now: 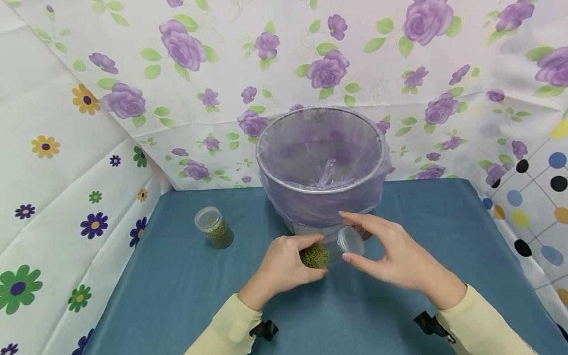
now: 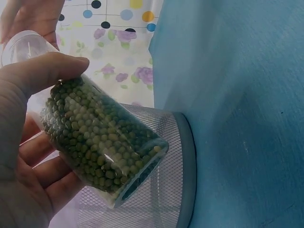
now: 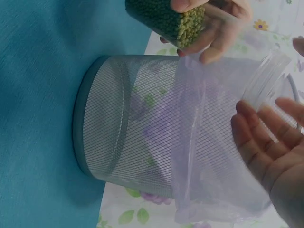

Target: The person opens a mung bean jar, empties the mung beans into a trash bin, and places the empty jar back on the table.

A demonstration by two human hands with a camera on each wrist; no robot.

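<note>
Jar of green beans (image 2: pixel 102 142) held above worktop (image 1: pixel 177 305), just on near side of lined mesh bin (image 3: pixel 114 142); long axis slanted, mouth end up and toward person's right. Left hand (image 1: pixel 284 259) grips body, probably steadying it, leaving mouth accessible. Right hand (image 1: pixel 397 249) loosely spread about mouth end, fingertips touching. Second jar (image 1: pixel 218 232) stands well left.

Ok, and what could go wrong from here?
The clear cylindrical plastic jar of small round green beans is tilted; if its ringed end is or comes open, beans might spill onto the blue tablecloth. Its wall looks smooth, so it could slip from the grip of the left hand. The silver mesh bin stands close by, so the right hand, at the ringed end, might bump it.
</note>
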